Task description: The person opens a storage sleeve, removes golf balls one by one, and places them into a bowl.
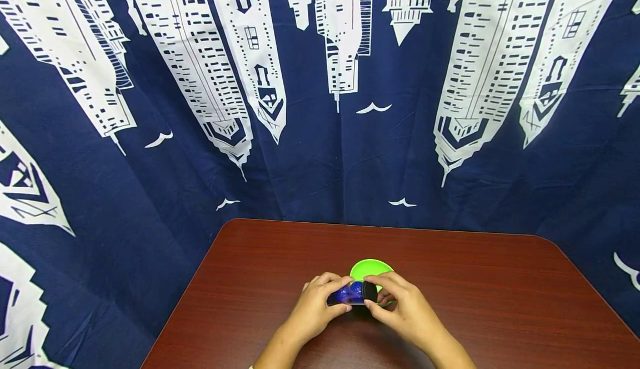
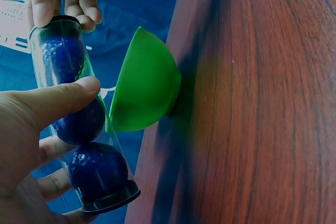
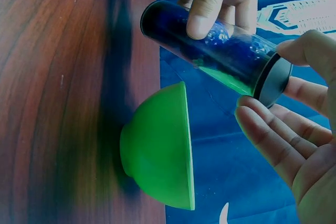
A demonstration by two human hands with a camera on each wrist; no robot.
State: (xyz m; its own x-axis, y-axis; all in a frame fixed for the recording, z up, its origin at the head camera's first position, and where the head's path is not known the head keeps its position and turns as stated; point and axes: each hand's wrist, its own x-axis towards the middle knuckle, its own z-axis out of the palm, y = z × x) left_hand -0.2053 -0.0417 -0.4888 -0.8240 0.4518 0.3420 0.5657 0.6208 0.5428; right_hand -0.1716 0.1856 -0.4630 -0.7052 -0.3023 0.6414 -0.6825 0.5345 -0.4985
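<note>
A clear tube (image 1: 351,293) with black ends lies level between both hands, held above the table. Dark blue balls (image 2: 97,169) with dimpled surfaces are lined up inside it, three showing in the left wrist view. My left hand (image 1: 314,305) grips the tube's body, thumb on one side and fingers on the other. At the tube's right end, the thumb and fingers of my right hand (image 1: 407,309) pinch the black cap (image 3: 276,81). Just beyond the tube, a green bowl (image 1: 369,268) stands upright on the table, partly hidden by the tube and right hand.
The brown wood-grain table (image 1: 280,252) has rounded far corners. Behind it and at the left hangs a dark blue cloth (image 1: 320,174) printed with white upside-down buildings and birds.
</note>
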